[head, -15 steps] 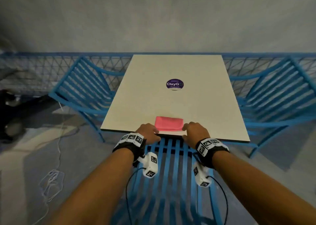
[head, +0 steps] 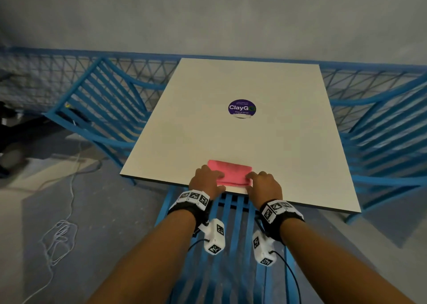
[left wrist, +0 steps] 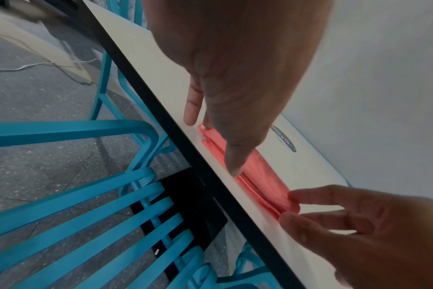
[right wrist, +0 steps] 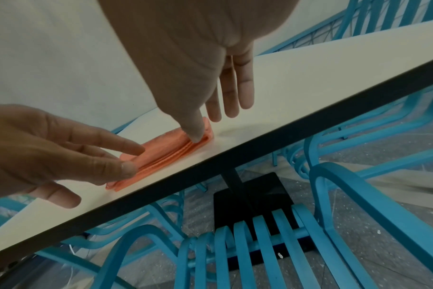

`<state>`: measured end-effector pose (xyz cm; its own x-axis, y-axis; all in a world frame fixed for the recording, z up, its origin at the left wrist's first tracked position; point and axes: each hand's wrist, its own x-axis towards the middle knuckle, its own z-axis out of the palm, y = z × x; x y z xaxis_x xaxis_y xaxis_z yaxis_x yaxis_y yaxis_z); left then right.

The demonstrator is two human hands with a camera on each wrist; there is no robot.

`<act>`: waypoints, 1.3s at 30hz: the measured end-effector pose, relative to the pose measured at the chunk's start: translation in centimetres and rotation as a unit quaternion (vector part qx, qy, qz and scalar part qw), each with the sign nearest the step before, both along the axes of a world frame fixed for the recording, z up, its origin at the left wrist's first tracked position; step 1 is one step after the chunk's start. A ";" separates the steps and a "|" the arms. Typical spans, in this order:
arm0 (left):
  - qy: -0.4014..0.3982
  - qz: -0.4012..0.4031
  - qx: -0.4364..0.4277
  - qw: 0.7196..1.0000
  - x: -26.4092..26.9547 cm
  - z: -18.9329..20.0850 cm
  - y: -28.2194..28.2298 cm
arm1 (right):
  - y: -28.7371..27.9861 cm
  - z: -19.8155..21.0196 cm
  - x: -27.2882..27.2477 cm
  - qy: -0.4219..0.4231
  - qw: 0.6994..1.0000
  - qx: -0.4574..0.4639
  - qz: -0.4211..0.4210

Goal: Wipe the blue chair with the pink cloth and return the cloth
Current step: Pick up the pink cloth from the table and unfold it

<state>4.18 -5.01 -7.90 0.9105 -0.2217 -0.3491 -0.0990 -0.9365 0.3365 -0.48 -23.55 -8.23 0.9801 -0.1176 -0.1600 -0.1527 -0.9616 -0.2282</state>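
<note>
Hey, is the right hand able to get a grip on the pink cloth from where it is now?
Probably yes. The right hand already touches the right end of the folded pink cloth, which lies near the table edge; only the left hand is nearby, at the other end.

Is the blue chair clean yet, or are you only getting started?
I can't tell whether any wiping has happened. In hand: the folded pink cloth lies on the white table near its front edge, with the left hand touching its left end and the right hand its right end, fingers mostly straight. Neither hand has lifted it. The blue chair sits below with no cloth on it.
</note>
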 end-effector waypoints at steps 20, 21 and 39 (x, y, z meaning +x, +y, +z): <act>-0.045 -0.001 0.069 0.997 -0.9 5.9 -0.7 | 0.5 5.2 -0.2 -0.064 0.997 0.037 0.036; -0.019 0.004 0.057 0.998 -1.4 7.6 -0.2 | 0.7 6.9 -0.8 -0.068 0.996 0.038 0.042; -0.093 -0.020 -0.185 0.978 -21.3 26.3 11.7 | 13.3 32.4 -15.4 -0.068 0.980 -0.012 0.184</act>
<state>-17.12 6.65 18.37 0.9388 -0.3379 -0.0666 -0.2249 -0.7481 0.6243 -15.83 -10.26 24.14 0.9687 0.2466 -0.0273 0.2365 -0.9510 -0.1991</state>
